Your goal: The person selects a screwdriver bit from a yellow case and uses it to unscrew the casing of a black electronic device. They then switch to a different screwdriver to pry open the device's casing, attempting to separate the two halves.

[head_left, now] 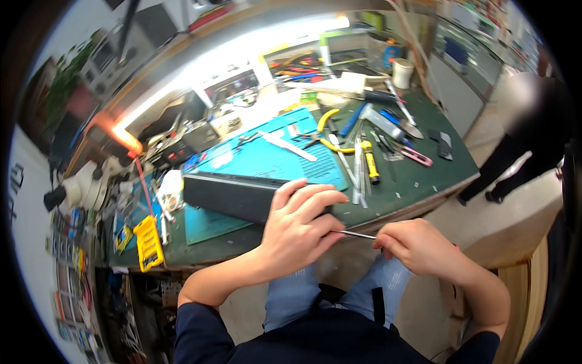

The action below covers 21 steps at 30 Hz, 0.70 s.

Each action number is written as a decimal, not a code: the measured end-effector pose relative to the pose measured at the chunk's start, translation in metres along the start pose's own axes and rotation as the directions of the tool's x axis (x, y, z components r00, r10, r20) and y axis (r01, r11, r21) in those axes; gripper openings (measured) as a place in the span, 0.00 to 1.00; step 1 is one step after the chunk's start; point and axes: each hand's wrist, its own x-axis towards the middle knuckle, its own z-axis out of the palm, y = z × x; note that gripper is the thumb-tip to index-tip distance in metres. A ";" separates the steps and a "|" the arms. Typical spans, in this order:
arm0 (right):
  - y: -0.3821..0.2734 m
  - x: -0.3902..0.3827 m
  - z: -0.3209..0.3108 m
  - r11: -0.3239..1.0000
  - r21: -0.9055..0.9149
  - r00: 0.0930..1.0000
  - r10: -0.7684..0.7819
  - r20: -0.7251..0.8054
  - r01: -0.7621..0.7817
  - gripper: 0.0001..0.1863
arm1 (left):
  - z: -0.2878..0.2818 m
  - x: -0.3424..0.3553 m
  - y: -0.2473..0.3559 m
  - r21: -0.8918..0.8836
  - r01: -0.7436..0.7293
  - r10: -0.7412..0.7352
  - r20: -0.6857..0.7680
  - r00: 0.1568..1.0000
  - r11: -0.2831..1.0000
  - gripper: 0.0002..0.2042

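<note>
A long black box-shaped device (227, 193) lies slanting across the near edge of the blue work mat (254, 159). My left hand (297, 227) is wrapped over its right end, fingers bent around the top and side. In my right hand (415, 242), closed in a pinch, is a screwdriver (359, 235); its thin metal shaft points left to the device's end, while its handle is hidden by my fingers. The tip is covered by my left hand, so I cannot tell whether it touches the device.
Yellow-handled pliers (330, 145), a yellow screwdriver (370, 162), tweezers (357, 176) and a pink cutter (416, 156) lie on the green bench (388, 197). A yellow multimeter (148, 242) rests at the left edge. A microscope (85, 188) stands far left; a person (527, 127) stands at right.
</note>
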 end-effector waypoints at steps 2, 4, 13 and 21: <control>-0.012 -0.001 -0.006 0.999 0.004 0.998 0.054 -0.027 -0.054 0.09 | 0.002 0.000 -0.002 0.008 -0.031 0.031 -0.015 0.999 0.999 0.08; -0.020 0.002 -0.004 0.991 0.059 0.991 0.122 -0.053 -0.119 0.08 | 0.004 -0.003 -0.003 0.020 -0.053 0.054 -0.057 0.997 0.998 0.08; -0.024 0.003 0.000 0.990 0.043 0.991 0.134 -0.019 -0.133 0.07 | 0.009 -0.006 -0.004 -0.057 -0.060 0.054 -0.112 0.992 0.997 0.08; -0.029 0.006 0.006 0.998 -0.059 0.984 0.008 -0.178 -0.019 0.07 | 0.009 -0.010 -0.004 -0.037 -0.051 0.046 -0.118 0.992 0.998 0.08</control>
